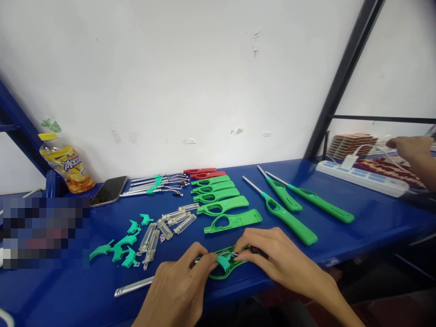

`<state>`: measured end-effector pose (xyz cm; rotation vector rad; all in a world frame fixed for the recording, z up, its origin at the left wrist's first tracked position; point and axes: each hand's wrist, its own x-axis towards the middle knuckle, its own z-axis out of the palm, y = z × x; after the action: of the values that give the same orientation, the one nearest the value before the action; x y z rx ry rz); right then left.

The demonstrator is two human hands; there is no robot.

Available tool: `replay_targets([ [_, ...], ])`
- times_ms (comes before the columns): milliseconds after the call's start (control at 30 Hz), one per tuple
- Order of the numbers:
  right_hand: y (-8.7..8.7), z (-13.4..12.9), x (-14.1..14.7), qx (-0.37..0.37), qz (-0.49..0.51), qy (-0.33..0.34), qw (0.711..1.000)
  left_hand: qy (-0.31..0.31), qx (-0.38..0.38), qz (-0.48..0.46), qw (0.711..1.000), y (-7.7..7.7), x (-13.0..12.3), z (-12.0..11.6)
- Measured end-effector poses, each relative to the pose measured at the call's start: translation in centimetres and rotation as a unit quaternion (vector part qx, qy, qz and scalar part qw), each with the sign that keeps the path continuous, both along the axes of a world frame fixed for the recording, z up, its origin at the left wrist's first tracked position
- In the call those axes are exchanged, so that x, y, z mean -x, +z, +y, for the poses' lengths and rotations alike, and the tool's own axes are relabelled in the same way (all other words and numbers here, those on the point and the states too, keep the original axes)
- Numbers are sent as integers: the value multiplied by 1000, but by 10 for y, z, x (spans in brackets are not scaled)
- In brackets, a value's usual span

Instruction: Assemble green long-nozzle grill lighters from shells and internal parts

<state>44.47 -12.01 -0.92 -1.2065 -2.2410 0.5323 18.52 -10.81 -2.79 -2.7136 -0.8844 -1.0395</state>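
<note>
A green half shell of a stick lighter lies at the table's front edge between my two hands. My left hand is closed on its front end. A silver lighter tube sticks out to the left from under that hand. A teal trigger sits in the shell near my left fingertips. My right hand is closed over the shell's handle end, with a small dark igniter piece between its fingers and a thin wire at the fingertips. Those fingers cover much of the handle end.
Loose teal triggers, clear fuel tanks, green shells, red shells and wired tubes are laid out. Whole lighters lie right, near a power strip. Left stand a phone and bottle. Another person's hand shows far right.
</note>
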Motion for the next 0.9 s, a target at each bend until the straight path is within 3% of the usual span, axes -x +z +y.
replay_targets([
  [567, -1, 2, 0, -2, -2, 0, 1000, 43, -27, 53, 997, -1, 4, 2],
  [900, 2, 0, 1, -7, 3, 2, 1000, 30, -25, 30, 999, 3, 4, 0],
])
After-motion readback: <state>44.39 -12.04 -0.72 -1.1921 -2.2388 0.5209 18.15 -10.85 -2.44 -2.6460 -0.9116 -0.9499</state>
